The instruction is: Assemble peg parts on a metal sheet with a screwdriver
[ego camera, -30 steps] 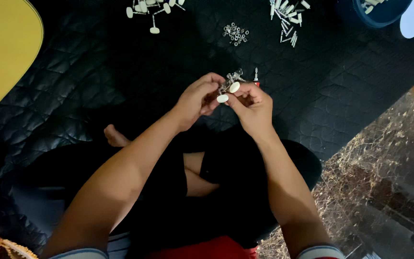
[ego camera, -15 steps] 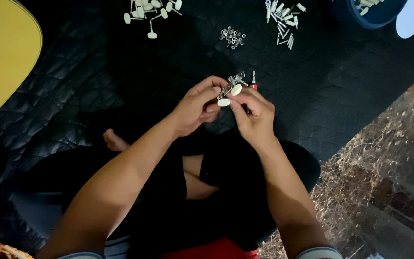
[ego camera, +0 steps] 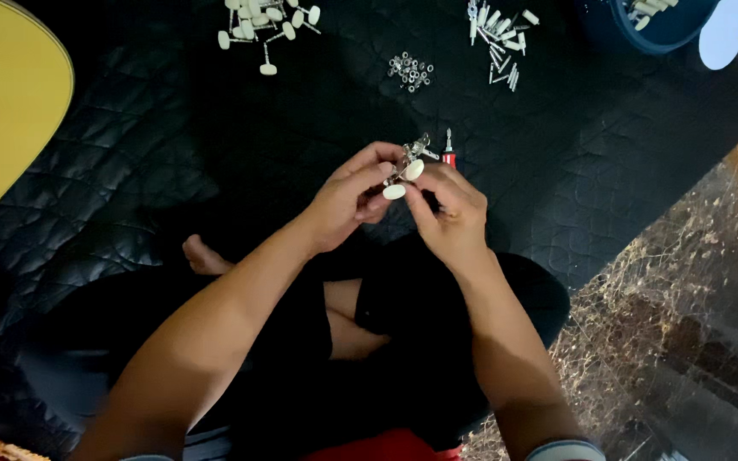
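My left hand (ego camera: 350,198) and my right hand (ego camera: 448,213) meet over my crossed legs, both pinching a small assembly (ego camera: 405,169) of white round caps on thin metal stems. A small red-handled screwdriver (ego camera: 448,154) sticks up behind my right hand's fingers; whether that hand grips it I cannot tell. The black quilted mat (ego camera: 172,162) lies under everything.
At the far edge of the mat lie a pile of white capped pins (ego camera: 266,24), a cluster of small metal nuts (ego camera: 410,71) and a heap of white and metal sticks (ego camera: 499,38). A blue bowl (ego camera: 642,26) stands top right, a yellow round surface (ego camera: 2,102) at left, marbled floor (ego camera: 685,324) at right.
Both hands have stayed together on the small assembly, with only slight finger shifts. The view has drifted a little, so the hands sit marginally lower in frame.
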